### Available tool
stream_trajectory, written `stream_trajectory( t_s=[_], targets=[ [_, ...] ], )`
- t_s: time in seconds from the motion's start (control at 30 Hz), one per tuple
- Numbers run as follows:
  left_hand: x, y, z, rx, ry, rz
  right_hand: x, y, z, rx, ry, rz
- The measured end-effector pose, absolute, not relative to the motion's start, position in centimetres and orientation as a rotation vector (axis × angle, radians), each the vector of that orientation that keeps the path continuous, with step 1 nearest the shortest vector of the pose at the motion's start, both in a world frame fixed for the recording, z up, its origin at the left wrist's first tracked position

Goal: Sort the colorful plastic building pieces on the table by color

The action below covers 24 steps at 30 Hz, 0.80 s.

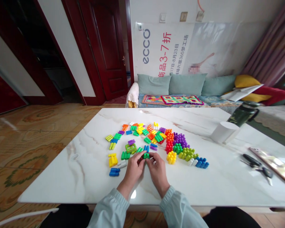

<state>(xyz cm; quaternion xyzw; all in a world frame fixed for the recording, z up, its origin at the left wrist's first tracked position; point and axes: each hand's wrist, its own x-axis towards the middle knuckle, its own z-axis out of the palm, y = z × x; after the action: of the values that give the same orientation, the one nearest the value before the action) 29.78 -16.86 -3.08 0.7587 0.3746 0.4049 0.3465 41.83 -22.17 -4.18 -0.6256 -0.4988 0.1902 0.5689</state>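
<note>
Between my left hand and my right hand is a green toy building block with rounded knobs. Fingers of both hands close on it from either side, just above the table's near middle. Left of my left hand lie a grey block, a blue block and a yellow block. Beyond the hands is a loose spread of coloured blocks. To the right, blocks stand knobs-up in colour groups: yellow, red, purple, olive green and blue.
The blocks lie on a white marble-patterned table. On its right side are a white cylinder, a dark green flask, keys and a phone. A sofa with pale green cushions stands behind the far edge.
</note>
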Motion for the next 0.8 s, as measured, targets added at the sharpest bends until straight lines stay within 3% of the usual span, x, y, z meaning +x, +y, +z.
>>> stream_trajectory(
  t_s=[0.8],
  targets=[
    [30.1,-16.6,-4.2,2.117,0.993,1.026,41.9,-22.3,-4.2,-1.4,-1.193,0.375]
  ],
)
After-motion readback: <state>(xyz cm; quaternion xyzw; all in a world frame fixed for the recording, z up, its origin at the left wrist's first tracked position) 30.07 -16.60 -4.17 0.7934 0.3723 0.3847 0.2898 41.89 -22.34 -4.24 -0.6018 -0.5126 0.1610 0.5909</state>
